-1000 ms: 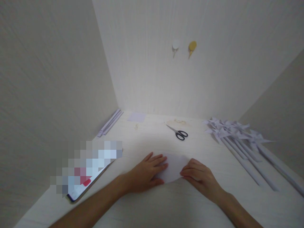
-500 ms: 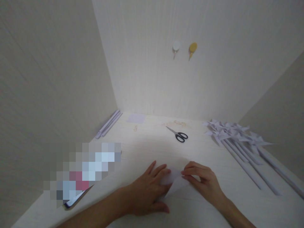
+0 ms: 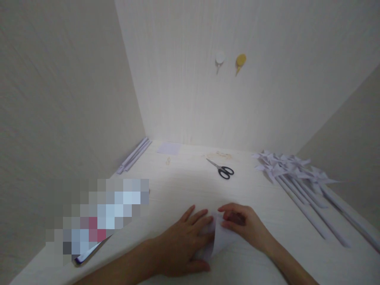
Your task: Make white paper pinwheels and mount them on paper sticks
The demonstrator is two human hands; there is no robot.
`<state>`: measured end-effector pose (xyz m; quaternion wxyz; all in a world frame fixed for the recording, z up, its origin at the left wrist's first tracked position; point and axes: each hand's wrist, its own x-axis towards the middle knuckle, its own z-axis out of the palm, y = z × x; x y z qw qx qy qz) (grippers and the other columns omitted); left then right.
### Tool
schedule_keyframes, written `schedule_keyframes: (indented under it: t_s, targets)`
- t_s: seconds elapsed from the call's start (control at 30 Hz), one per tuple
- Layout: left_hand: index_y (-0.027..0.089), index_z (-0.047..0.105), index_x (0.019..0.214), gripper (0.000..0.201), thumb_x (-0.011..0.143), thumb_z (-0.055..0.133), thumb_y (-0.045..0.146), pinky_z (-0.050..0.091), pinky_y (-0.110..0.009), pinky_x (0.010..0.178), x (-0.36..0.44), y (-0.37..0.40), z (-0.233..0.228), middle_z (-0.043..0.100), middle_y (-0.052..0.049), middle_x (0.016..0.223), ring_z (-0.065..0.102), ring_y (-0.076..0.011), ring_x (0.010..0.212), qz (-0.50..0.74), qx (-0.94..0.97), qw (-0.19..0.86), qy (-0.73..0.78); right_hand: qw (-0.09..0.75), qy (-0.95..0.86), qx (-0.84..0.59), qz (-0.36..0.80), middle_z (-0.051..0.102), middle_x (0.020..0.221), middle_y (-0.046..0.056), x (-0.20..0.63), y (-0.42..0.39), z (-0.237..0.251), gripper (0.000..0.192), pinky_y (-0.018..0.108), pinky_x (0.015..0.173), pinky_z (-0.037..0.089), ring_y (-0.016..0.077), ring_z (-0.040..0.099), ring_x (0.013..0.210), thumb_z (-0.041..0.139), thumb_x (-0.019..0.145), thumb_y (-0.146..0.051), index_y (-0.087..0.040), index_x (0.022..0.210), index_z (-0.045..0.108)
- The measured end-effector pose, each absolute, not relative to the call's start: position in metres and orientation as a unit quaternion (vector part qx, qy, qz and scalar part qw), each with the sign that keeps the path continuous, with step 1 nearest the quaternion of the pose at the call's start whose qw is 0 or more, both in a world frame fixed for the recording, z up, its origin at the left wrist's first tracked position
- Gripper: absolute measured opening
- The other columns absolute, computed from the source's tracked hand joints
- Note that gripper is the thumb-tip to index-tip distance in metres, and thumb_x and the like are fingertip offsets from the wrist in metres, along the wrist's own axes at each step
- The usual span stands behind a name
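A white sheet of paper (image 3: 221, 242) lies on the pale table near its front edge, one flap lifted and bent over to the left. My left hand (image 3: 184, 241) lies flat on the paper's left part, fingers spread, holding it down. My right hand (image 3: 242, 226) pinches the raised edge of the paper between thumb and fingers, close to my left fingertips.
Black-handled scissors (image 3: 222, 169) lie further back at the middle. Several white paper pinwheels on sticks (image 3: 292, 174) lie at the right. Rolled paper sticks (image 3: 133, 156) rest along the left wall, a small paper square (image 3: 169, 148) near the back. A phone (image 3: 89, 253) sits at the left front.
My right hand has lifted the paper's right edge and carried it left toward my left fingers, so the flat sheet is now folding over. My left hand slid slightly nearer.
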<state>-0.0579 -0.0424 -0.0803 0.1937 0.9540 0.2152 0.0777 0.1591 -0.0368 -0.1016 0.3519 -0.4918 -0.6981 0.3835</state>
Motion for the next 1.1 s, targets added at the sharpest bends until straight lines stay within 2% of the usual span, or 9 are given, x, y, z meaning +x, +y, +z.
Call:
schedule_keyframes:
  t_s: [0.13,0.2,0.27,0.37,0.47,0.6,0.73,0.9,1.1]
  targets:
    - [0.014,0.047,0.113,0.043,0.075,0.047,0.035,0.013,-0.047,0.101,-0.053,-0.044,-0.084,0.043,-0.014,0.123,0.03,-0.0255,0.119,0.141,0.937,0.216,0.234,0.452,-0.641,-0.496,0.373,0.057,0.061,0.0,0.161,-0.038,-0.091,0.022,0.019,0.048,0.044,0.0097,0.054,0.054,0.064,0.063,-0.025,-0.017,0.084,0.061]
    - [0.015,0.054,0.102,0.029,0.076,0.045,0.025,0.023,-0.042,0.098,-0.048,-0.047,-0.09,0.054,-0.012,0.108,0.044,-0.0214,0.107,0.213,0.901,0.256,0.278,0.501,-0.604,-0.5,0.365,0.057,0.059,0.0,0.16,-0.038,-0.084,0.023,0.018,0.045,0.043,0.0095,0.053,0.052,0.065,0.062,-0.027,-0.017,0.082,0.061]
    - [0.016,0.059,0.08,0.017,0.075,0.045,0.026,0.039,-0.036,0.085,-0.043,-0.049,-0.096,0.059,-0.009,0.092,0.053,-0.0193,0.089,0.285,0.827,0.329,0.356,0.534,-0.581,-0.498,0.358,0.055,0.059,0.0,0.159,-0.038,-0.078,0.024,0.018,0.043,0.042,0.0093,0.052,0.051,0.066,0.061,-0.028,-0.017,0.08,0.06]
    - [0.015,0.051,0.058,0.027,0.074,0.045,0.037,0.046,-0.028,0.059,-0.035,-0.049,-0.103,0.055,-0.004,0.062,0.055,-0.0154,0.062,0.333,0.689,0.482,0.427,0.546,-0.575,-0.49,0.364,0.05,0.058,-0.001,0.158,-0.038,-0.076,0.028,0.017,0.043,0.041,0.0082,0.049,0.05,0.067,0.06,-0.028,-0.017,0.084,0.058]
    - [0.016,0.044,0.062,0.029,0.075,0.044,0.043,0.039,-0.019,0.045,-0.032,-0.042,-0.104,0.047,0.003,0.051,0.048,-0.0083,0.046,0.367,0.572,0.614,0.401,0.537,-0.58,-0.491,0.367,0.043,0.057,-0.004,0.156,-0.038,-0.084,0.037,0.017,0.044,0.04,0.0065,0.044,0.049,0.066,0.062,-0.027,-0.017,0.096,0.053]
    - [0.019,0.036,0.089,0.034,0.07,0.052,0.041,0.037,-0.017,0.041,-0.034,-0.032,-0.106,0.051,0.005,0.057,0.05,-0.0073,0.043,0.391,0.506,0.673,0.373,0.526,-0.576,-0.532,0.327,0.036,0.063,-0.005,0.154,-0.04,-0.099,0.038,0.016,0.041,0.036,0.0053,0.038,0.046,0.059,0.069,-0.029,-0.019,0.103,0.047]
    - [0.021,0.029,0.102,0.045,0.067,0.056,0.032,0.041,-0.019,0.039,-0.035,-0.028,-0.11,0.045,0.008,0.058,0.051,-0.0083,0.042,0.402,0.497,0.655,0.404,0.509,-0.595,-0.56,0.271,0.039,0.064,-0.004,0.153,-0.041,-0.106,0.035,0.018,0.043,0.039,0.0076,0.042,0.048,0.054,0.073,-0.028,-0.02,0.106,0.044]
    - [0.018,0.041,0.089,0.025,0.068,0.053,0.023,0.04,-0.016,0.039,-0.035,-0.029,-0.109,0.044,0.005,0.065,0.05,-0.0058,0.046,0.41,0.54,0.597,0.429,0.494,-0.598,-0.588,0.229,0.039,0.054,-0.006,0.157,-0.039,-0.111,0.031,0.019,0.039,0.037,0.0091,0.042,0.043,0.054,0.071,-0.027,-0.019,0.1,0.048]
    - [0.018,0.044,0.086,0.021,0.066,0.051,0.019,0.042,-0.018,0.041,-0.038,-0.024,-0.108,0.045,0.002,0.075,0.052,-0.0083,0.054,0.44,0.546,0.52,0.488,0.413,-0.645,-0.596,0.239,0.045,0.043,-0.004,0.154,-0.041,-0.109,0.011,0.018,0.035,0.035,0.0091,0.043,0.036,0.051,0.071,-0.026,-0.017,0.07,0.057]
